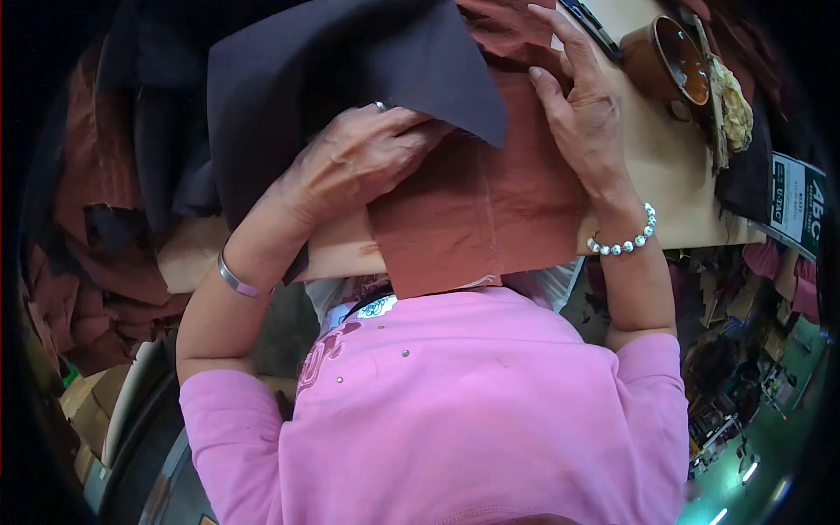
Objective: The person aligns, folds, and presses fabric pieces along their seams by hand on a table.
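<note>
A dark, nearly black piece of cloth (350, 66) lies over the upper middle, its pointed corner raised above a rust-brown piece of cloth (477, 210). My left hand (367, 157), with a ring and a metal bangle, is closed on the dark cloth's lower edge; its fingertips are partly hidden under the fold. On the right, my right hand (584, 114) rests at the brown cloth's edge, thumb and fingers apart, holding nothing. The brown cloth hangs over the table's near edge toward my lap.
A brown glazed mug (665, 66) stands on the pale table (647, 171), near a black-handled tool (591, 26). Beside the mug is a crumpled yellowish lump (733, 105). A printed label (798, 206) sits at right. Dark and brown cloths (96, 175) pile up at left.
</note>
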### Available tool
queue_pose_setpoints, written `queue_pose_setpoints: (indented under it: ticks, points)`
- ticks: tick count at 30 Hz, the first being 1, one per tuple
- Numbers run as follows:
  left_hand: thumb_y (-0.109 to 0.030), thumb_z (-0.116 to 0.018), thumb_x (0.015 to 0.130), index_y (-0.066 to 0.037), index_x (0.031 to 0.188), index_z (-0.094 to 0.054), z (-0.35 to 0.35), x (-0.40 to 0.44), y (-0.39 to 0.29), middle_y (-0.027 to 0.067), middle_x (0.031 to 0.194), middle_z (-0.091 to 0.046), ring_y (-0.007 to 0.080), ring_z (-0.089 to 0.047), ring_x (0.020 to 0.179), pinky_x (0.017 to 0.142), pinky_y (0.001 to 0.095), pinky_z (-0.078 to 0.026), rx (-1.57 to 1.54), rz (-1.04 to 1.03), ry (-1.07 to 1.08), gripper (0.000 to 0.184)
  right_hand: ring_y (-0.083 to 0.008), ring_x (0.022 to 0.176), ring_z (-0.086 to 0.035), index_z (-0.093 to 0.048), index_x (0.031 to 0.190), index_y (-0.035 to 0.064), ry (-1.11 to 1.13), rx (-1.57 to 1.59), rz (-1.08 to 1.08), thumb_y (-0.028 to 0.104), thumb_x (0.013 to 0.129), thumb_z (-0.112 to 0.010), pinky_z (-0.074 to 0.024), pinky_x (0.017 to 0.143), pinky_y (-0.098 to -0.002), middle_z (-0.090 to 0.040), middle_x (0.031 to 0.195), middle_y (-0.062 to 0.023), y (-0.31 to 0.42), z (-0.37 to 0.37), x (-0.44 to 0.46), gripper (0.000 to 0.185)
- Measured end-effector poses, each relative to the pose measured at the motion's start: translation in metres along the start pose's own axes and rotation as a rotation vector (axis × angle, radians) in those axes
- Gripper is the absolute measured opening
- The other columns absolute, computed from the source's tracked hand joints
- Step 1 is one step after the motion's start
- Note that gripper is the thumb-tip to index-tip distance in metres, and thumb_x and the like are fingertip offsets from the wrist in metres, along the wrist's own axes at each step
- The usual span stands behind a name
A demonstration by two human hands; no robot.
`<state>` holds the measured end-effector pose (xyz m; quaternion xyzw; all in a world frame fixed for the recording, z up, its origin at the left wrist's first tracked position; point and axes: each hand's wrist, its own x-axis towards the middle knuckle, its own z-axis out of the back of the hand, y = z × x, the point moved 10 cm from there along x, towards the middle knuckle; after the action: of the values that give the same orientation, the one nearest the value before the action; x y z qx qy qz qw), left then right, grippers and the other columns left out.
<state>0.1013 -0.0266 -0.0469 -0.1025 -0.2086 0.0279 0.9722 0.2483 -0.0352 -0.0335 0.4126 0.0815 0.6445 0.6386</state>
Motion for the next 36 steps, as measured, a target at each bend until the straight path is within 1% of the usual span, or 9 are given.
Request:
queue_pose_setpoints:
  ticks: [2,5,11,13,15,19,25,32,36]
  points:
    - [-0.005,-0.057,0.077,-0.012,0.113,-0.062,-0.004,-0.001,-0.002,0.0037,0.108,-0.059,0.0185,-0.062,0.08,0.066,0.0285,-0.052,0.058,-0.023,0.035,0.037,-0.0263,0.115,-0.054,-0.042,0.133,0.003,0.009,0.015,0.059,-0.004,0.082,-0.056,-0.0407,0.096,-0.0315,-0.056,0.122,-0.0163,-0.001,0.0,0.001,0.054]
    - [-0.006,-0.057,0.076,-0.015,0.115,-0.061,-0.004,0.002,-0.01,0.0047,0.109,-0.058,0.0212,-0.062,0.082,0.067,0.031,-0.051,0.077,-0.044,0.1,0.04,-0.0069,0.067,-0.051,-0.048,0.132,0.0118,-0.05,0.037,-0.034,0.008,0.084,-0.063,-0.0421,0.065,-0.0208,-0.065,0.082,-0.0042,-0.012,-0.002,-0.005,0.05]
    - [-0.009,-0.061,0.079,-0.012,0.108,-0.064,-0.004,0.001,0.002,0.012,0.102,-0.061,0.0289,-0.061,0.081,0.068,0.0369,-0.049,-0.07,0.094,0.117,0.03,-0.0128,0.073,-0.054,-0.051,0.128,0.0125,0.042,-0.022,-0.322,-0.001,0.081,-0.061,-0.0455,0.069,-0.0255,-0.06,0.091,-0.0078,-0.04,0.001,-0.005,0.05]
    - [-0.009,-0.061,0.081,-0.01,0.106,-0.065,-0.005,0.004,0.005,0.0142,0.097,-0.062,0.0308,-0.061,0.079,0.067,0.0376,-0.049,-0.063,0.125,0.11,0.026,-0.0187,0.1,-0.053,-0.043,0.132,0.004,0.122,0.357,-0.639,0.003,0.084,-0.06,-0.0416,0.088,-0.0286,-0.056,0.114,-0.0131,-0.059,-0.004,-0.004,0.051]
    - [-0.008,-0.059,0.081,-0.007,0.109,-0.061,-0.004,0.005,0.002,0.0075,0.098,-0.059,0.0233,-0.059,0.075,0.063,0.0332,-0.049,-0.001,0.029,0.043,0.028,-0.0151,0.098,-0.055,-0.036,0.136,-0.004,-0.004,0.736,-0.439,0.014,0.088,-0.061,-0.044,0.088,-0.0257,-0.058,0.112,-0.012,-0.072,-0.01,0.014,0.056]
    - [-0.009,-0.059,0.081,-0.006,0.102,-0.063,-0.012,0.002,0.009,0.0103,0.092,-0.06,0.0265,-0.059,0.073,0.064,0.0353,-0.049,0.022,0.128,0.101,0.022,-0.0077,0.076,-0.051,-0.036,0.136,-0.005,0.1,0.526,-0.569,0.006,0.087,-0.06,-0.0432,0.069,-0.0187,-0.059,0.087,-0.0024,-0.053,-0.015,0.028,0.056]
    - [-0.012,-0.061,0.082,-0.007,0.102,-0.065,-0.013,0.002,0.01,0.0141,0.085,-0.061,0.0307,-0.059,0.074,0.066,0.0391,-0.048,0.005,0.163,0.153,0.021,-0.0049,0.062,-0.036,-0.046,0.132,0.0026,-0.164,0.378,-0.239,-0.004,0.081,-0.062,-0.0357,0.058,-0.0185,-0.041,0.071,0.0065,-0.016,0.009,0.031,0.054]
    - [-0.02,-0.061,0.085,-0.01,0.101,-0.066,-0.007,0.002,0.008,0.0112,0.074,-0.059,0.0277,-0.058,0.07,0.062,0.0371,-0.046,0.046,0.162,0.17,0.019,-0.0064,0.063,-0.039,-0.052,0.129,0.0046,-0.077,0.134,-0.355,-0.004,0.082,-0.06,-0.0368,0.058,-0.0202,-0.046,0.072,0.0043,-0.038,0.009,0.021,0.048]
    - [-0.026,-0.06,0.086,-0.01,0.096,-0.067,0.005,0.01,0.016,0.0116,0.071,-0.059,0.0277,-0.058,0.067,0.061,0.0371,-0.045,0.012,0.221,0.186,0.02,-0.0129,0.081,-0.054,-0.045,0.13,0.0031,-0.146,-0.38,0.101,-0.002,0.084,-0.055,-0.0448,0.071,-0.025,-0.059,0.093,-0.0058,0.016,0.016,0.02,0.047]
